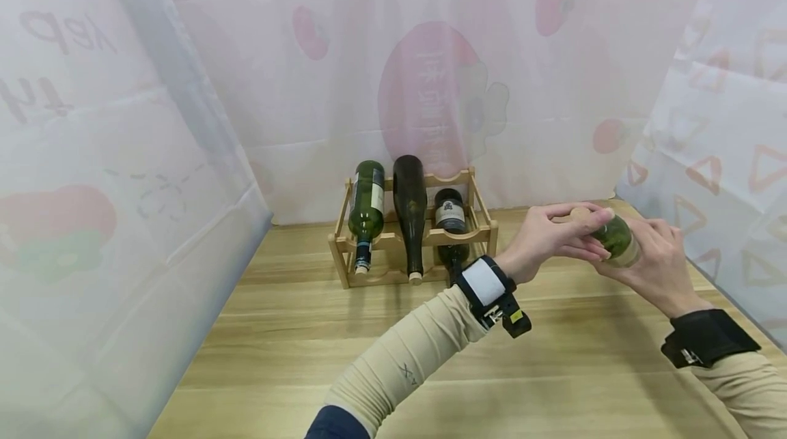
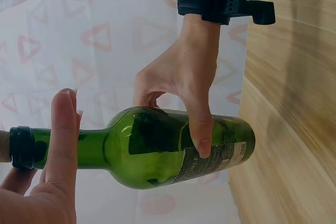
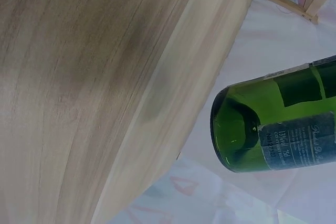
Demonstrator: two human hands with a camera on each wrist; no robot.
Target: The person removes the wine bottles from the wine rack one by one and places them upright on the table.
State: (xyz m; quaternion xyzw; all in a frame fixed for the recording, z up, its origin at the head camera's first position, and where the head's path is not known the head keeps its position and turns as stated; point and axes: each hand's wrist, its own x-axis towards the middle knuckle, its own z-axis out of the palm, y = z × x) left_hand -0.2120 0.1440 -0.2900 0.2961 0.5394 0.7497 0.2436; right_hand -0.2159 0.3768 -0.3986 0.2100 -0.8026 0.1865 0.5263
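Both hands hold a green glass wine bottle (image 1: 617,239) over the right part of the table, its corked neck up and its base toward the tabletop. My left hand (image 1: 556,237) grips the neck, with a digit laid across it just below the dark collar in the left wrist view. Around the bottle's body is my right hand (image 1: 659,267), its thumb (image 2: 200,129) pressed along the dark label. The right wrist view shows the bottle's base and back label (image 3: 296,142), with the right hand out of sight there.
Left of the hands, a small wooden rack (image 1: 387,241) holds a green bottle (image 1: 367,203), a dark bottle (image 1: 410,200) and a labelled bottle (image 1: 451,214), necks toward me. The left forearm partly covers the last one. Printed white curtains (image 1: 344,104) enclose the wooden table (image 1: 270,350).
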